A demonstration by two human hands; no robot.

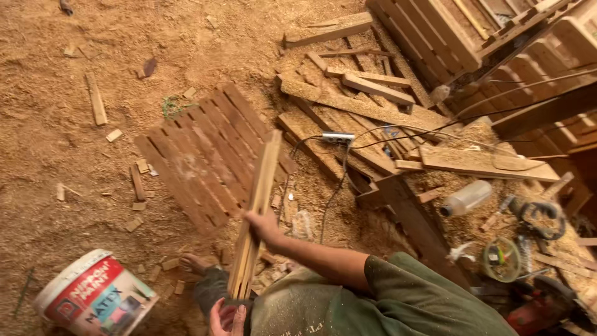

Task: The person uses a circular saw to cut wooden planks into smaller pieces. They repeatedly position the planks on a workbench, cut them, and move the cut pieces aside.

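I hold a bundle of thin wooden slats (258, 205) that stands tilted, its top leaning away from me. My right hand (264, 225) is closed around the bundle about halfway up, the green-sleeved arm reaching in from the right. At the bottom edge, my left hand (227, 317) grips the lower end of the same slats. My bare foot (196, 264) rests on the sawdust just left of the bundle. Behind the slats, a slatted wooden panel (205, 155) lies flat on the ground.
A white and red paint bucket (93, 298) lies at bottom left. Loose planks (360, 102), a power strip (337, 137) with cables, a plastic bottle (466, 198), a power tool (540, 218) and stacked crates (435, 31) crowd the right. Offcuts litter the sawdust floor.
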